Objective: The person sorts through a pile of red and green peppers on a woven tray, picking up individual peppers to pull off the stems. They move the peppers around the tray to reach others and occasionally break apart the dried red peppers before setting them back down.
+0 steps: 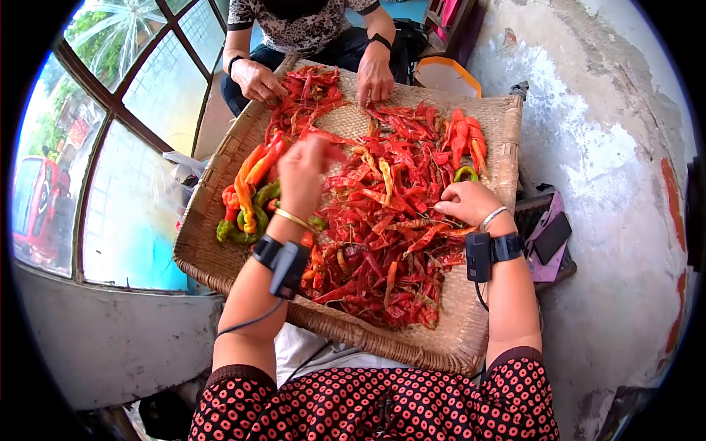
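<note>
Dried red peppers [368, 257] cover the middle of a large woven tray [456, 331] in front of me. My left hand [303, 173] is over the left part of the pile; motion smears its fingers, and a blurred reddish shape is beside them. At the right edge of the pile, my right hand [473, 204] rests with thumb and forefinger close together near the peppers; whatever is between them is too small to make out. A green pepper [465, 173] lies just above it. Fresh orange peppers [245, 187] and green peppers [239, 229] are heaped at the tray's left side.
Across the tray sits another person [305, 29], both hands on peppers at the far edge. An orange-rimmed container [448, 76] stands behind the tray. Windows [140, 206] are on the left, a rough wall [588, 147] on the right. A phone-like dark object [552, 237] lies right of the tray.
</note>
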Demonstrator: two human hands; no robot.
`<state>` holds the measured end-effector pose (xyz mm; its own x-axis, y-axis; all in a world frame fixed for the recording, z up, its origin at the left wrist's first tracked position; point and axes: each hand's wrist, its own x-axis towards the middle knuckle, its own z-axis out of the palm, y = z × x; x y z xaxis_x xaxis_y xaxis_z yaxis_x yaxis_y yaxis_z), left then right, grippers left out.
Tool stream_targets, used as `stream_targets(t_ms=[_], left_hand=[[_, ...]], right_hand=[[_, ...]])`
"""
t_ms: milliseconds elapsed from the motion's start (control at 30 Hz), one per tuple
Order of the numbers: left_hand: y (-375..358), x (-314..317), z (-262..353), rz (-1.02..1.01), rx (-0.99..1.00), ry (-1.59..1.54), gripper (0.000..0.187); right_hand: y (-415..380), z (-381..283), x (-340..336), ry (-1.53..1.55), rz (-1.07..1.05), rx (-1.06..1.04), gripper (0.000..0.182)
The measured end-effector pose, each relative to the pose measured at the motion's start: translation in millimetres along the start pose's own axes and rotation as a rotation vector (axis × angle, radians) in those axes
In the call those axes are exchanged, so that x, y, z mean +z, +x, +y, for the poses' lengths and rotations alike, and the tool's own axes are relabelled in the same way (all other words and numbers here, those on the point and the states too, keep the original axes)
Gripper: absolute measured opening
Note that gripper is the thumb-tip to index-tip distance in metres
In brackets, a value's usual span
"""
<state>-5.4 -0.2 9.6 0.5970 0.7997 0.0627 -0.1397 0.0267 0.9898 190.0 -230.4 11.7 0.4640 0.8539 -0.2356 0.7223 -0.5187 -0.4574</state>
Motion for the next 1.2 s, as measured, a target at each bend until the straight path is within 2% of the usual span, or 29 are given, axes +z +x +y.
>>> stream_targets(t_ms=[33,67,100,167,233,300,367,433,500,533,600,667,800,867,900,967,1033,1100,1200], left_hand=[[8.8,-6.2,1.7,0.030,0.015,-0.275,0.030],[14.0,-6.8,1.4,0.155,0.050,-0.418,0.037],[14.5,-10.7,3.9,0.194,-0.022,-0.496,0.038],[17.0,-16.2,-11.3,0.219,-0.149,-0.460,0.035],[4.0,-8.4,-14.6,-0.009,-0.268,-0.262,0.033],[-12.9,11.4,-14.5,-0.162,-0.257,-0.037,0.026],[-25.0,28.1,-16.1,-0.349,-0.223,0.097,0.023],[-35.6,37.1,-17.5,-0.476,-0.070,0.266,0.022],[-37.6,43.8,-27.1,-0.499,0.371,0.391,0.023],[-40.3,43.2,-25.3,-0.517,0.336,0.417,0.025],[-45.7,41.8,-17.3,-0.535,0.299,0.444,0.027],[-49.7,41.6,-10.7,-0.597,-0.163,0.109,0.026],[-57.1,48.0,-9.3,-0.596,-0.118,0.042,0.021],[-53.7,45.0,-14.5,-0.636,-0.076,0.259,0.017],[-52.0,43.8,-10.8,-0.634,-0.078,0.260,0.017],[-45.9,38.4,0.7,-0.579,-0.219,0.227,0.016],[-30.9,24.3,-5.2,-0.455,-0.191,0.112,0.025],[-17.5,12.6,2.9,-0.311,-0.128,0.018,0.025],[-0.3,0.9,2.0,0.045,-0.227,-0.461,0.021]], right_hand=[[-0.8,-0.4,0.1,0.003,-0.002,-0.001,0.034],[-2.9,-1.5,-0.3,-0.033,-0.023,-0.054,0.033],[-4.6,-1.8,0.2,-0.069,-0.043,-0.108,0.032],[-3.9,2.4,2.7,-0.097,-0.019,-0.116,0.029],[-4.0,-2.5,-2.1,-0.093,0.065,-0.031,0.024],[-7.4,-8.8,-4.4,0.008,0.117,-0.040,0.020],[-8.2,-7.0,0.4,0.523,0.179,-0.182,0.017],[-15.0,-19.6,-5.5,0.610,0.181,-0.183,0.018],[-15.8,-23.4,-6.3,0.772,0.262,-0.318,0.020],[-17.7,-25.8,-7.2,0.909,0.232,-0.336,0.020],[-17.0,-29.2,-7.0,0.912,0.193,-0.310,0.020],[-13.9,-30.5,-0.7,0.861,0.147,-0.293,0.019],[-10.3,-38.1,11.3,0.857,0.104,-0.330,0.017],[-11.0,-41.0,12.2,0.911,0.020,-0.322,0.015],[-9.5,-39.4,12.2,0.913,0.018,-0.323,0.015],[-3.3,-29.8,10.7,0.911,0.214,-0.241,0.016],[0.9,-17.5,11.9,0.625,0.406,-0.227,0.021],[5.9,-11.9,19.5,0.584,0.406,-0.245,0.023],[9.2,-20.5,23.8,0.259,0.321,-0.259,0.021]])
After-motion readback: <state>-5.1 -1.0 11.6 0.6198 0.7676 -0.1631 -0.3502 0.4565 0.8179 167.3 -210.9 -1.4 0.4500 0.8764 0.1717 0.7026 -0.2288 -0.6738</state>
